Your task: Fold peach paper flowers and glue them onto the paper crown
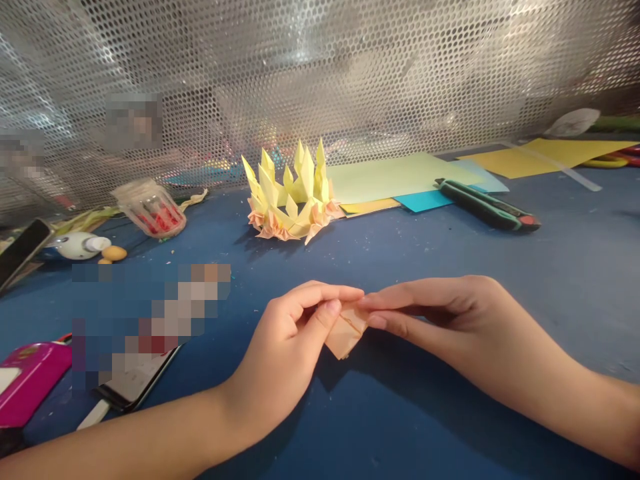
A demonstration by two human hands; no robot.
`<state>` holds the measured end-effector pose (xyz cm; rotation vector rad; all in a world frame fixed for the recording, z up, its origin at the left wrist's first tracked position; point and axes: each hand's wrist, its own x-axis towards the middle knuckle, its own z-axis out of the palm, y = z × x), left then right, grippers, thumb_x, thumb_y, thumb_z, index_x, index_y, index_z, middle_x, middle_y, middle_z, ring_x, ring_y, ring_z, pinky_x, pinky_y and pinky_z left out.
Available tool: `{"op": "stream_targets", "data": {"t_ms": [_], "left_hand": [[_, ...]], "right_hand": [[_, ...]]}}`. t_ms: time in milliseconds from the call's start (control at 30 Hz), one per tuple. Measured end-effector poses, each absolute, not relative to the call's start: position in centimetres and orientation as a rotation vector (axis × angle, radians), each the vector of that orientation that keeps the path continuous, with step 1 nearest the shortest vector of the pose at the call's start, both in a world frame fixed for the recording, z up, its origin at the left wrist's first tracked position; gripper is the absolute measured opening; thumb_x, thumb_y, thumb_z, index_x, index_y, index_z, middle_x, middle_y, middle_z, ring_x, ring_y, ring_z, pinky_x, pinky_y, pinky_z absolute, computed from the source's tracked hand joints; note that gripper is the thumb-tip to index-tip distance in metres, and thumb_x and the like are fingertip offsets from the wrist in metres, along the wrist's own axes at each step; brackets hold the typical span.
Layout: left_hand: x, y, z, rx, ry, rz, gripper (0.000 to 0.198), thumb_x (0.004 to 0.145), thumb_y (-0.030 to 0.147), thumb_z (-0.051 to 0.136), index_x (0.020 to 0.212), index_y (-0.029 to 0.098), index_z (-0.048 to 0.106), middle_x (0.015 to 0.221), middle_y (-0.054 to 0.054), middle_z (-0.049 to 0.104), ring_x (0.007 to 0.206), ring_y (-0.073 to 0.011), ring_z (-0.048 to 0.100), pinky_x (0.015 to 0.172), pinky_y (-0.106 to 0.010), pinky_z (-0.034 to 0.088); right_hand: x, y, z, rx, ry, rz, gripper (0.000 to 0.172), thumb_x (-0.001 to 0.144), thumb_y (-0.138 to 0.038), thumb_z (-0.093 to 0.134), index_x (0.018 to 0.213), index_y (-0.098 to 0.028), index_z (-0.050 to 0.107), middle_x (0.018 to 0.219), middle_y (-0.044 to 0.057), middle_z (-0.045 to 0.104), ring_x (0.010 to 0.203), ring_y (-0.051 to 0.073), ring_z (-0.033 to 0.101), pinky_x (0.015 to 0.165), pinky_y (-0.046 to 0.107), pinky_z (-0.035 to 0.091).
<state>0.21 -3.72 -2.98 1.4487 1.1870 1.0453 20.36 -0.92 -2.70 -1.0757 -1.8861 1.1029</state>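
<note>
Both hands meet over the blue table (430, 413) near its front. My left hand (293, 337) pinches a small folded piece of peach paper (346, 335) between thumb and forefinger. My right hand (440, 313) grips the same folded paper from the right with its fingertips pressed together. Behind them, toward the back, stands a yellow and peach origami crown (290, 197) made of pointed folded units.
Sheets of yellow, green and blue paper (400, 180) lie at the back right with a dark utility knife (487, 205) on them. At the left are a glue bottle (75, 245), a clear plastic container (150, 208), a phone (133, 387) and a pink case (30, 380). A perforated metal screen (320, 73) closes the back.
</note>
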Motion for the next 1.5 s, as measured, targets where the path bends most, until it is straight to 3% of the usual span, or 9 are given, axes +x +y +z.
{"op": "stream_targets", "data": {"t_ms": [333, 567, 700, 967, 1100, 1233, 1333, 1500], "left_hand": [[0.39, -3.76, -2.82, 1.434, 1.158, 1.031, 0.022, 0.097, 0.021, 0.054, 0.106, 0.02, 0.074, 0.112, -0.005, 0.076, 0.104, -0.0208, 0.068, 0.093, -0.033, 0.05], [0.6, -4.06, -2.86, 1.35, 1.051, 1.03, 0.018, 0.089, 0.023, 0.067, 0.105, 0.02, 0.072, 0.101, -0.004, 0.072, 0.091, -0.0185, 0.067, 0.077, -0.028, 0.053], [0.7, -3.87, -3.05, 1.406, 1.107, 1.027, 0.023, 0.086, 0.014, 0.068, 0.106, 0.023, 0.073, 0.094, 0.0, 0.07, 0.084, -0.0145, 0.065, 0.078, -0.026, 0.053], [0.39, -3.81, -3.14, 1.436, 1.115, 1.052, 0.02, 0.089, 0.024, 0.072, 0.108, 0.025, 0.077, 0.098, -0.001, 0.073, 0.089, -0.015, 0.066, 0.088, -0.028, 0.053], [0.41, -3.71, -2.88, 1.439, 1.129, 1.05, 0.016, 0.09, 0.028, 0.071, 0.103, 0.023, 0.08, 0.095, -0.001, 0.075, 0.084, -0.0142, 0.067, 0.08, -0.024, 0.054], [0.41, -3.76, -2.85, 1.447, 1.117, 1.065, 0.014, 0.088, 0.026, 0.073, 0.1, 0.025, 0.081, 0.1, 0.0, 0.077, 0.093, -0.0156, 0.071, 0.082, -0.022, 0.055], [0.36, -3.95, -2.96, 1.336, 1.113, 1.061, 0.025, 0.089, 0.027, 0.074, 0.113, 0.027, 0.076, 0.103, 0.001, 0.08, 0.096, -0.017, 0.073, 0.086, -0.024, 0.057], [0.57, -4.15, -2.95, 1.183, 1.103, 1.089, 0.06, 0.088, 0.027, 0.075, 0.143, 0.029, 0.051, 0.1, 0.001, 0.081, 0.098, -0.0161, 0.075, 0.09, -0.025, 0.057]], "right_hand": [[20.25, -1.07, -2.62, -1.071, -1.858, 1.141, 0.019, 0.079, -0.043, 0.079, 0.095, -0.032, 0.083, 0.092, -0.001, 0.08, 0.086, 0.023, 0.077, 0.08, 0.029, 0.064], [20.33, -0.86, -2.67, -1.067, -1.853, 1.175, 0.015, 0.079, -0.041, 0.079, 0.092, -0.033, 0.083, 0.09, -0.002, 0.08, 0.084, 0.022, 0.077, 0.079, 0.03, 0.065], [20.41, -0.78, -3.03, -1.052, -1.809, 1.201, 0.014, 0.078, -0.04, 0.082, 0.091, -0.035, 0.083, 0.089, -0.004, 0.08, 0.083, 0.021, 0.077, 0.08, 0.028, 0.064], [20.5, -0.92, -2.58, -1.044, -1.818, 1.208, 0.02, 0.076, -0.043, 0.082, 0.092, -0.031, 0.083, 0.089, -0.001, 0.08, 0.085, 0.021, 0.076, 0.082, 0.029, 0.063], [20.4, -0.9, -2.43, -1.078, -1.819, 1.198, 0.02, 0.077, -0.045, 0.081, 0.087, -0.028, 0.082, 0.084, 0.001, 0.08, 0.08, 0.022, 0.076, 0.078, 0.031, 0.064], [20.3, -0.79, -2.38, -1.081, -1.798, 1.234, 0.02, 0.079, -0.046, 0.079, 0.083, -0.027, 0.081, 0.08, 0.0, 0.079, 0.077, 0.022, 0.076, 0.076, 0.031, 0.064], [20.3, -0.69, -2.36, -1.095, -1.794, 1.249, 0.023, 0.078, -0.049, 0.079, 0.081, -0.026, 0.08, 0.08, 0.0, 0.079, 0.077, 0.021, 0.075, 0.075, 0.029, 0.062], [20.31, -0.79, -2.41, -1.129, -1.818, 1.286, 0.025, 0.079, -0.049, 0.078, 0.079, -0.024, 0.077, 0.079, 0.0, 0.078, 0.075, 0.018, 0.073, 0.069, 0.023, 0.057]]}}
